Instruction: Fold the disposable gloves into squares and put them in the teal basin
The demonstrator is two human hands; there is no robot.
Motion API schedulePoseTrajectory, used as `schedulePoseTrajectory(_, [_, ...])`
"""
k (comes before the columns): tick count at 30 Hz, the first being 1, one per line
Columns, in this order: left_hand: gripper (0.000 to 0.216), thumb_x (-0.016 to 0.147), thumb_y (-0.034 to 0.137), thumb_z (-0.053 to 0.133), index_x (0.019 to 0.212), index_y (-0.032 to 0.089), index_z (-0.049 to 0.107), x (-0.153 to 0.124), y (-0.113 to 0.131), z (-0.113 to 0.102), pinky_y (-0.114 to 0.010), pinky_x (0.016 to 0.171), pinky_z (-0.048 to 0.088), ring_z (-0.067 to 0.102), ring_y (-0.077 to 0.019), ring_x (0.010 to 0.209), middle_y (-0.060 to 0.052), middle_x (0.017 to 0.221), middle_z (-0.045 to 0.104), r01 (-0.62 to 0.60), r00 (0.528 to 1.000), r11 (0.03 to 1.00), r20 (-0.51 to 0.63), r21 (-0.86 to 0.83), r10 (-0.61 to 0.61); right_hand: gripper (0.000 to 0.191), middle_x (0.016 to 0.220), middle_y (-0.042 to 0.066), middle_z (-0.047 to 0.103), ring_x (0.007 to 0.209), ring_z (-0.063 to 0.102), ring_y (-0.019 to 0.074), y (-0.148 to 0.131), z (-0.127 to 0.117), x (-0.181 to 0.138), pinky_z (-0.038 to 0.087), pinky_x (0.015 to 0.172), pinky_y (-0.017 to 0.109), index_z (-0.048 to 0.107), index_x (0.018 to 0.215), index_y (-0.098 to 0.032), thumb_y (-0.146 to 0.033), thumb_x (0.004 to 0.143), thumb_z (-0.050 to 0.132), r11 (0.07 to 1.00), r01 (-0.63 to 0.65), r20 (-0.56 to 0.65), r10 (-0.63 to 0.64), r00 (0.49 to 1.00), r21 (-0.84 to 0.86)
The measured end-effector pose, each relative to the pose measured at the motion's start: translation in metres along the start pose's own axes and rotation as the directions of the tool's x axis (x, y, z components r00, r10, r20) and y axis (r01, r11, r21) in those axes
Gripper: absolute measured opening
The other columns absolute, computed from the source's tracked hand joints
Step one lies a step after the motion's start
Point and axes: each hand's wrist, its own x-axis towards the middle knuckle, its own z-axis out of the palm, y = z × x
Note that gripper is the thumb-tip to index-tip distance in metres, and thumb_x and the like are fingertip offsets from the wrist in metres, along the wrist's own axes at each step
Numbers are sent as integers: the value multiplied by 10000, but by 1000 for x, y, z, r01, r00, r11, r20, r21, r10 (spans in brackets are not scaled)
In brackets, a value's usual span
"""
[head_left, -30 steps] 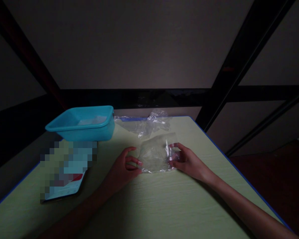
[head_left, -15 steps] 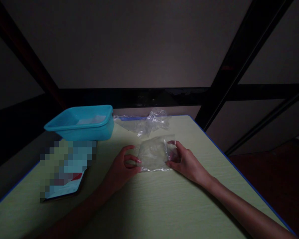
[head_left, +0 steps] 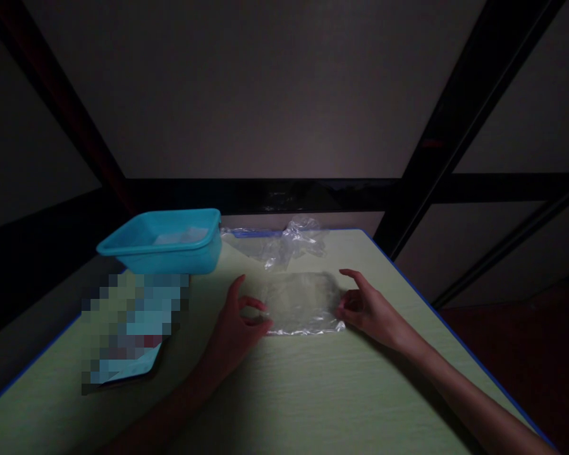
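A clear plastic bag is spread flat over the table in front of me, its crinkled near edge catching the light. My left hand pinches the bag's left edge between thumb and a bent finger, with the index finger raised. At the right edge, my right hand grips the bag between thumb and fingers, its index finger lifted clear. Just beyond lies more crumpled clear plastic, near the table's far edge.
A turquoise plastic basin with something whitish inside stands at the back left. Nearer me on the left lies a flat item, mostly blurred by pixels. The pale green table has a blue edge; a wall rises behind it.
My right hand has moved right along with the bag's edge, and the bag now lies flatter and wider. The left hand keeps hold with its index finger more raised. The view has tilted slightly up.
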Motion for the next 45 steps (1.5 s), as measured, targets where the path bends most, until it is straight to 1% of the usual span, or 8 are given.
schedulePoseTrajectory(9, [856,544,147,638,1293,221,231,-1,-10,-3,-162,435,409,541,-62,458,58,812,539,-110,994,994,-1,5,110,595,679,-23,560,560,524,136,2,4,-1,398,523,251,296,1248,-170,-141,702,529,985,86,-12,-88,996,-152])
schedulePoseTrajectory(20, [721,607,91,582,1269,203,322,-2,-16,-2,-220,490,436,454,-62,454,2,966,538,-259,963,910,8,324,271,462,792,48,589,678,564,202,2,4,-3,420,584,307,428,1189,-166,-124,739,519,828,107,-98,-191,977,-551])
schedulePoseTrajectory(23, [526,655,81,519,1166,186,454,-4,-20,-2,-286,625,496,553,-136,632,-47,1023,542,-415,901,790,81,452,427,297,915,97,595,781,585,218,-3,6,-7,469,672,339,534,1070,-163,-115,791,442,772,243,-39,-327,944,-587])
schedulePoseTrajectory(26, [407,721,78,450,1107,175,533,-7,-23,0,-377,889,455,542,-240,1027,-99,1135,542,-614,779,621,246,488,577,306,1093,132,589,985,572,238,-13,13,-13,474,847,371,542,1141,-155,-209,876,399,729,424,159,-407,900,-537])
schedulePoseTrajectory(29, [444,785,101,417,1220,161,483,-10,-23,3,-411,1026,346,405,-254,1232,-122,1313,466,-733,677,490,439,471,591,451,1355,147,431,1249,392,254,-17,24,-18,334,1038,417,411,1318,-130,-297,899,405,660,531,339,-408,847,-532])
schedulePoseTrajectory(32, [522,824,155,431,1336,107,346,-13,-24,6,-424,1066,286,294,-251,1309,-153,1412,345,-799,600,367,583,476,549,565,1441,159,268,1337,226,243,-17,32,-20,218,1097,436,284,1386,-80,-367,910,385,615,565,447,-355,821,-550])
schedulePoseTrajectory(37, [575,862,245,441,1368,48,253,-16,-25,4,-431,1066,283,230,-253,1333,-193,1432,279,-833,544,224,681,506,490,666,1456,176,157,1355,121,229,-17,32,-21,167,1110,421,213,1397,-31,-484,915,294,584,565,529,-254,810,-584])
schedulePoseTrajectory(45, [609,882,348,432,1367,35,236,-18,-25,3,-421,1067,277,215,-264,1335,-207,1429,275,-834,539,179,702,522,465,770,1457,194,114,1357,74,239,-17,30,-19,134,1114,423,176,1399,-12,-579,884,251,591,572,577,-210,790,-569])
